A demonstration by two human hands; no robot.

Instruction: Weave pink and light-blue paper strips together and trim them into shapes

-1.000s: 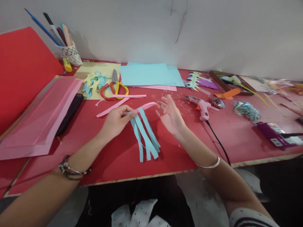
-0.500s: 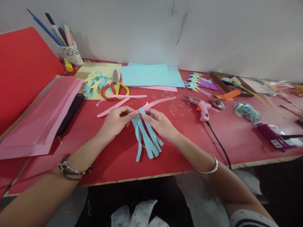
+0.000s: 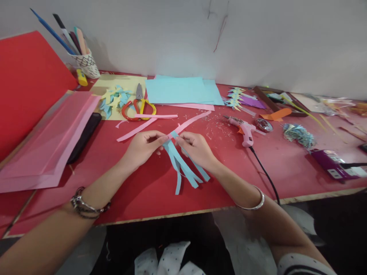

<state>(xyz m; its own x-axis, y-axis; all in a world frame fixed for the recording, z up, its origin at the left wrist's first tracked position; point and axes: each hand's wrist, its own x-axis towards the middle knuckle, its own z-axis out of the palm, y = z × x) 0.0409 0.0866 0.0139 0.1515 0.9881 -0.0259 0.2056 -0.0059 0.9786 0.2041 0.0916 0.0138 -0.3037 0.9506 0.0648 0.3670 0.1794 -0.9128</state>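
Between my hands, blue paper strips [image 3: 187, 170] hang folded over a pink paper strip [image 3: 193, 120], whose free end points away to the upper right. My left hand [image 3: 148, 148] pinches the pink strip with thumb and finger, beside the blue fold. On the other side, my right hand [image 3: 196, 150] is closed on a blue strip near the fold. Beyond my left hand lie a loose pink strip [image 3: 137, 130] and scissors [image 3: 139, 105] with red and yellow handles.
A pink glue gun [image 3: 243, 130] with a black cord lies to the right, near a purple power strip [image 3: 334, 164]. Light blue sheets [image 3: 177, 89] are at the back. Pink sheets [image 3: 48, 145] and a black phone-like object [image 3: 84, 138] lie left. A pen cup [image 3: 87, 65] stands behind.
The blue strips' hanging ends have swung to the right. The pink strip's free end has tilted up slightly. Both hands keep their pinch, with little movement.
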